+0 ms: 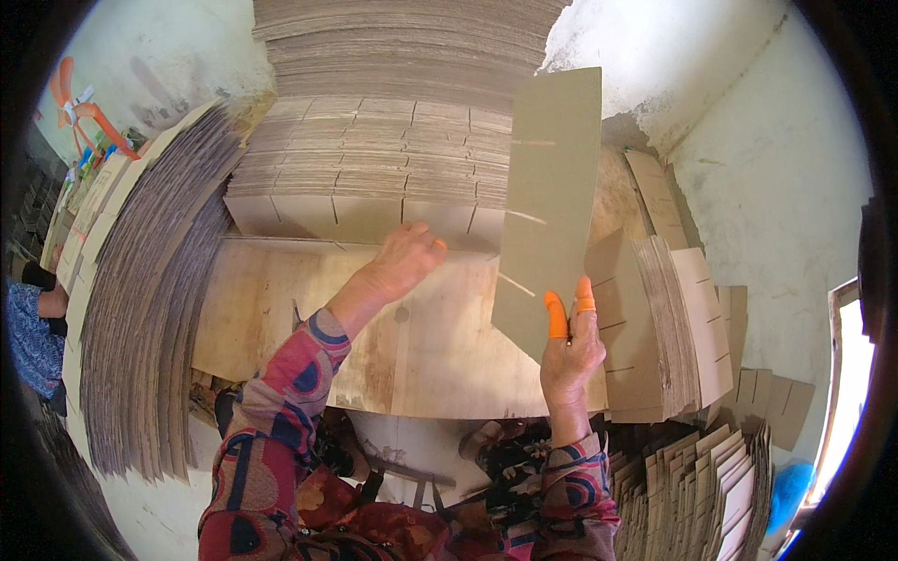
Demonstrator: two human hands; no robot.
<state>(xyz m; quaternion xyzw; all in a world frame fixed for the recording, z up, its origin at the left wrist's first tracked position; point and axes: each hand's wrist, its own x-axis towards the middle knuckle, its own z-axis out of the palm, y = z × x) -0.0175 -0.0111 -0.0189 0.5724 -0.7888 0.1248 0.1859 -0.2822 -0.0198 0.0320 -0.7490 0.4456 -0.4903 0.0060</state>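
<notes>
The right hand (571, 351) held a slotted card (550, 206) upright above the bench (281, 299), pinching its lower corner between thumb and fingers; two of those fingers (556, 316) wore orange rubber tips. The card stood tilted a little, its top edge reaching up in front of the white wall (767, 187), its lower end over the bench's right part (three thin slots showed along its left edge).

The left hand (404, 257) reached forward to the front edge of the stack (374, 178) of like cards lying flat at the back of the bench. Its fingers curled down over that edge and touched the front cards; whether they gripped one could not be told.

More cards leaned in a fanned row (150, 299) along the left, and another pile (673, 318) stood just right of the held card. At the far left edge a second person's blue sleeve (28, 337) showed.
</notes>
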